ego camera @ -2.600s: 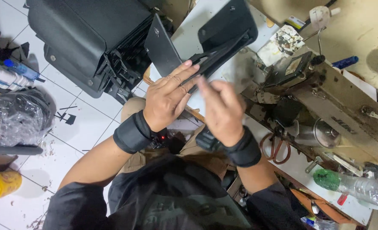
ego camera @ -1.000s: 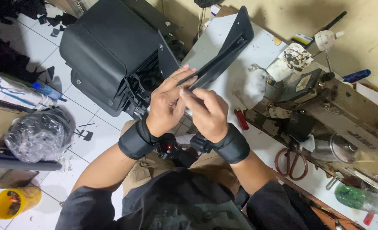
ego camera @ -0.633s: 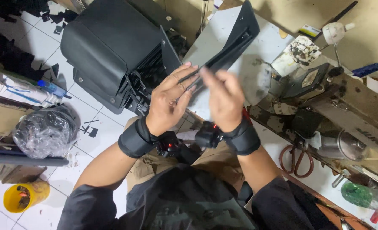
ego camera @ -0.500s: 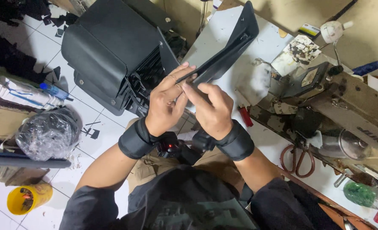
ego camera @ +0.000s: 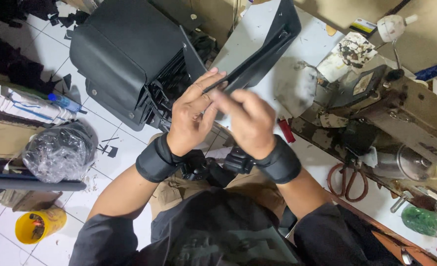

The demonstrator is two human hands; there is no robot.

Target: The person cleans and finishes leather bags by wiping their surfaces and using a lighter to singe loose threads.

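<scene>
Left hand (ego camera: pixel 191 120): my fingers pinch the near end of the black piece (ego camera: pixel 260 59).
Right hand (ego camera: pixel 248 120): it is blurry; it touches the same end, but I cannot tell if it grips.
Black piece: a long flat folded panel, held up above the table (ego camera: pixel 258 29).
Which way: it runs from my hands up and away to the right. Its far end is in the air.
Nearer hand: both meet at the near end; my left has the clear hold.
Around: black bag (ego camera: pixel 125 54) to the left, sewing machine (ego camera: pixel 405 133) and scissors (ego camera: pixel 349 180) to the right.
</scene>
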